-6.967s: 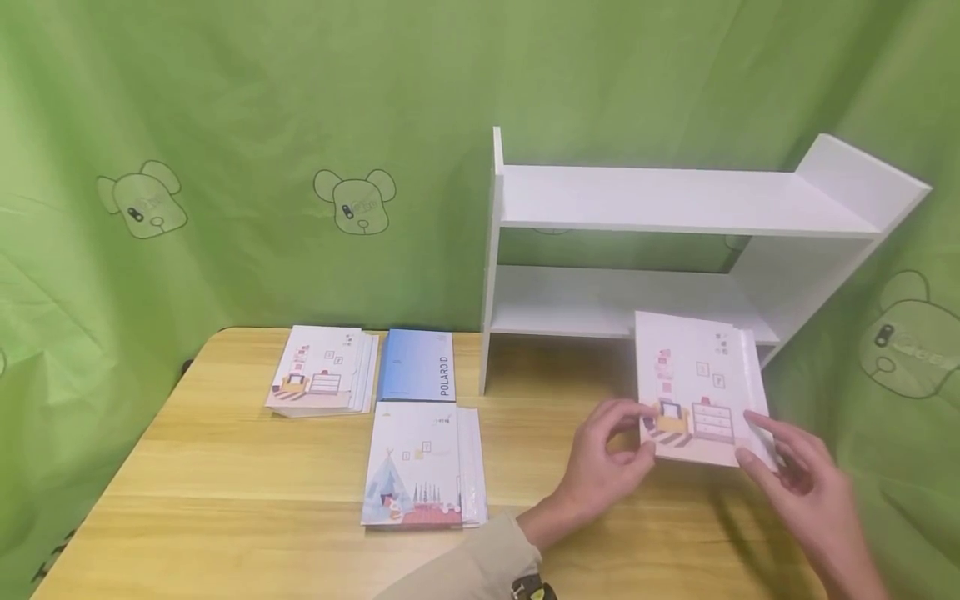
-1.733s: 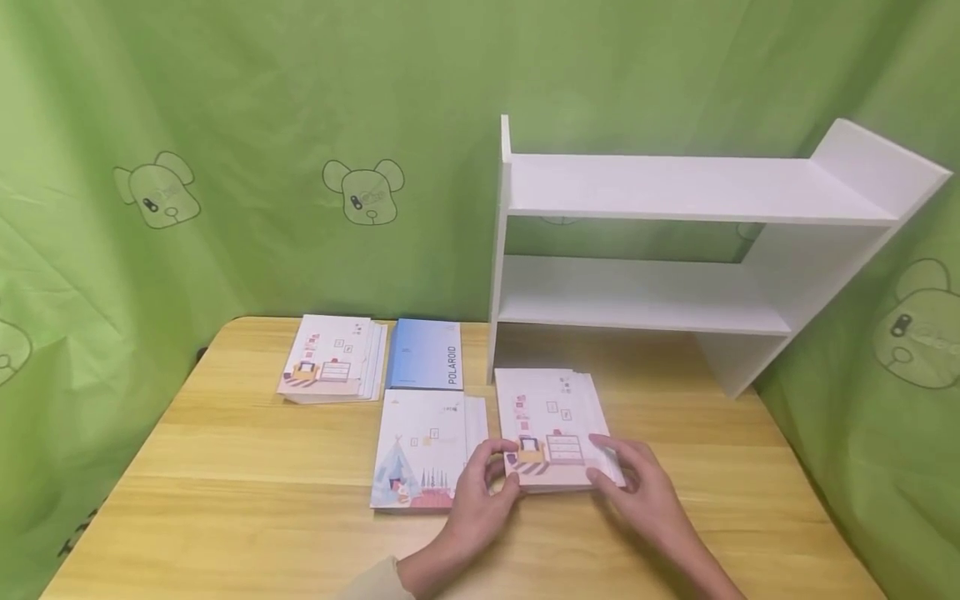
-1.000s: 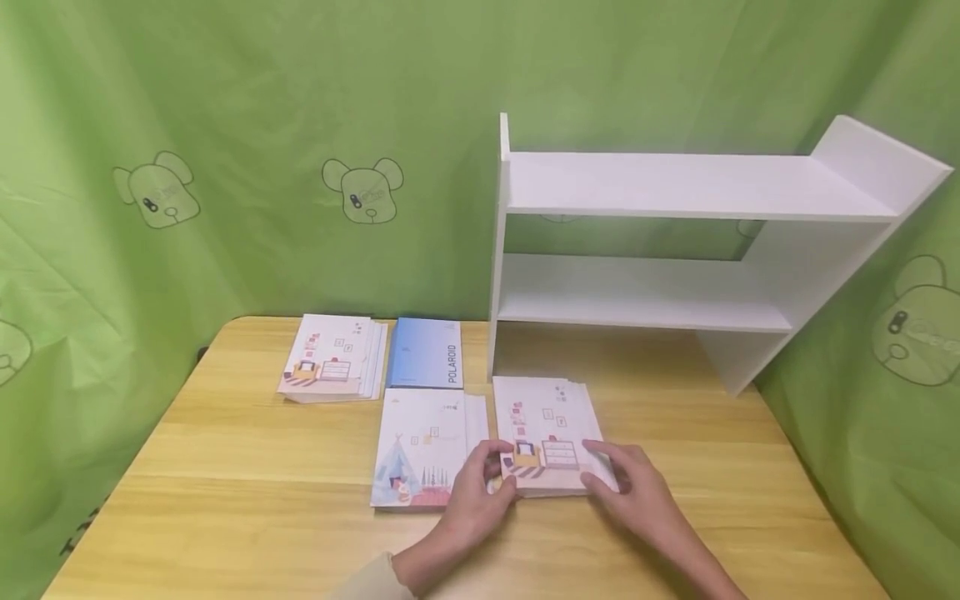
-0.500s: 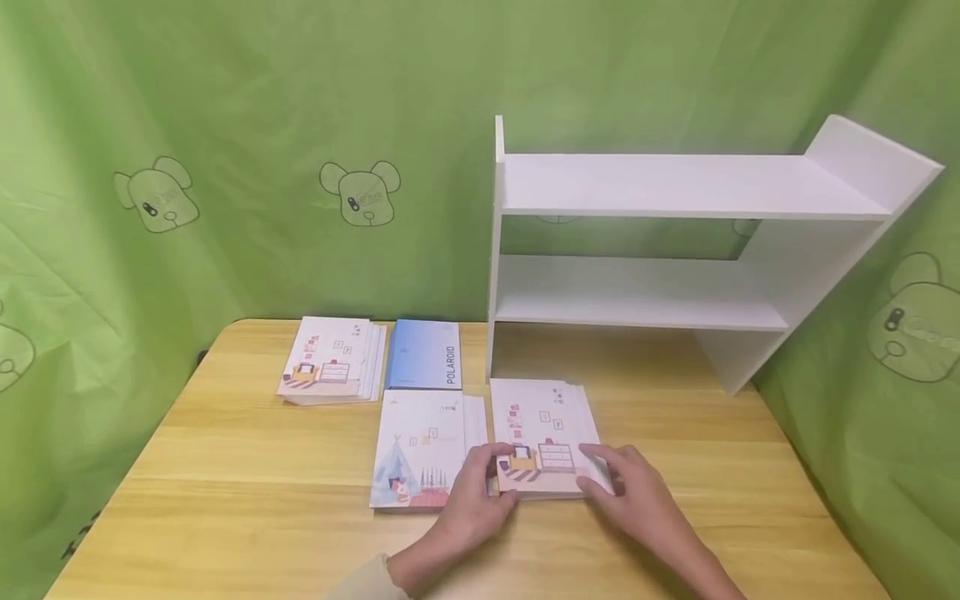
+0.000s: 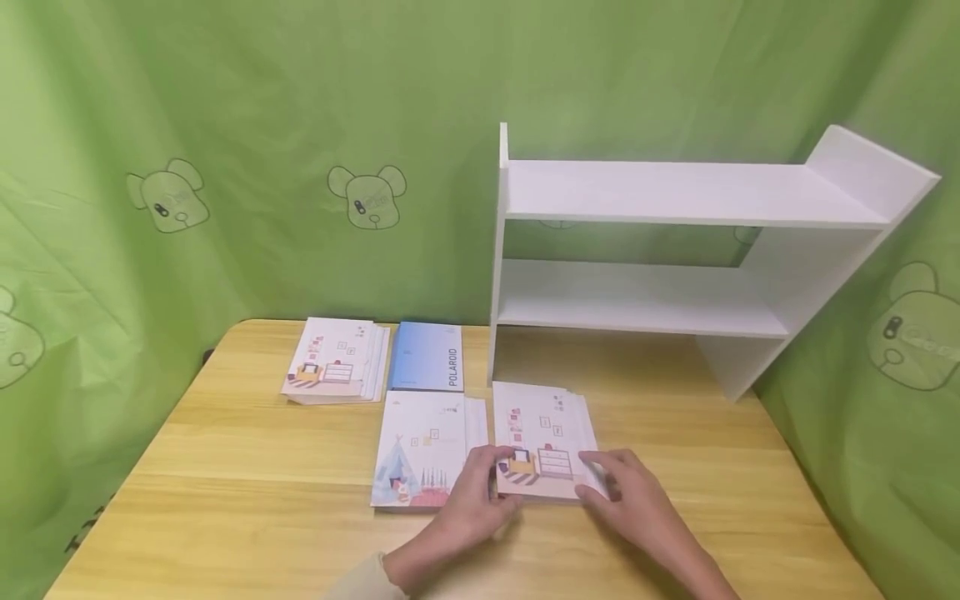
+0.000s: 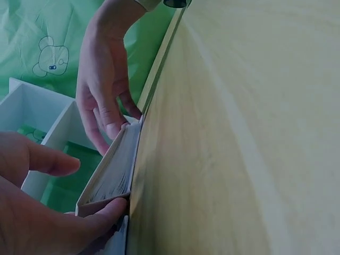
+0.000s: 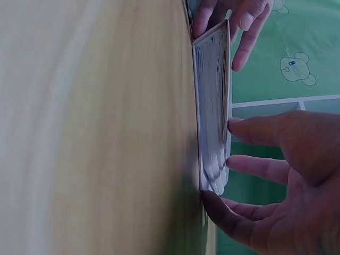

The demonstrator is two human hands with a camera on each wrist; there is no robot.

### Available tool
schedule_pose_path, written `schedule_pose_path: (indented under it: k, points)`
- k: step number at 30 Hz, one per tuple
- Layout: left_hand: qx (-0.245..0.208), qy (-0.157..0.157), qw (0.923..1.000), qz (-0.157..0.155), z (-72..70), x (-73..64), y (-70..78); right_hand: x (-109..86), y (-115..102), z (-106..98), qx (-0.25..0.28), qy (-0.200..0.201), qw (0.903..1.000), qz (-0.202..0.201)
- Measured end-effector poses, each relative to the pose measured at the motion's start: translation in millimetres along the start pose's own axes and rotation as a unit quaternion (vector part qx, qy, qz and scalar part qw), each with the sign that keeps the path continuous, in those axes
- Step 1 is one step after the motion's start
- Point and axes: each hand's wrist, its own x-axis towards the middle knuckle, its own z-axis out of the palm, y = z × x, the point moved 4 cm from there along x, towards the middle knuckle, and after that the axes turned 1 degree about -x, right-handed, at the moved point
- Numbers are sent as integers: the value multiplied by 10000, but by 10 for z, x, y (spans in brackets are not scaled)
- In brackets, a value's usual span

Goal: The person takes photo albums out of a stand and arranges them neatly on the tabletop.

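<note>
A white photo album [image 5: 543, 433] with a yellow armchair and drawer unit on its cover lies flat on the wooden table [image 5: 262, 517]. My left hand [image 5: 472, 504] is at its left side, fingers touching the edge. In the left wrist view one front fingertip [image 6: 66, 166] stands clear of the album, and another touches its lower corner. My right hand [image 5: 637, 504] rests extended fingertips against the right edge, touching without a closed grip. Pale page edges [image 7: 212, 106] face the right wrist camera. Directly left lies a tent-covered album [image 5: 420, 442], partly behind my left hand.
A white two-tier shelf [image 5: 645, 300] stands behind on the right. A blue POLAROID album [image 5: 427, 354] and another armchair-covered album [image 5: 330, 358] lie at the back left. A green curtain [image 5: 247, 108] encloses the table's back and sides.
Seven seconds ago both hands held the album up before the shelf. It came down leftward beside the tent-covered album. Over the last half second the album stays put and the left thumb eases off.
</note>
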Motion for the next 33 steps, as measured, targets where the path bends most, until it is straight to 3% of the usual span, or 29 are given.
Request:
schedule_pose_path:
  k: [5, 8, 13, 18, 21, 27, 33]
  points:
    - [152, -42, 9999, 26, -111, 12, 11, -15, -11, -1, 208, -224, 9995, 33]
    - [13, -4, 10000, 85, -232, 40, 65, -4, -26, -49, 354, -173, 9992, -86]
    - [-195, 181, 9991, 324, -455, 104, 144, 73, -58, -181, 425, 350, 9967, -591]
    - [-169, 510, 9962, 679, -671, 144, 149, 168, -89, -309, 374, 1104, 9848, -1287]
    - [-148, 731, 9923, 988, -786, 169, 160, 212, -104, -392, 281, 1444, 9782, -1466]
    - [451, 1166, 9809, 1488, -1084, 234, 213, 298, -145, -589, 299, 1711, 9700, -1703]
    - [1271, 1475, 9686, 1543, -1418, 250, 167, 400, -135, -745, 142, 1765, 9667, -1848]
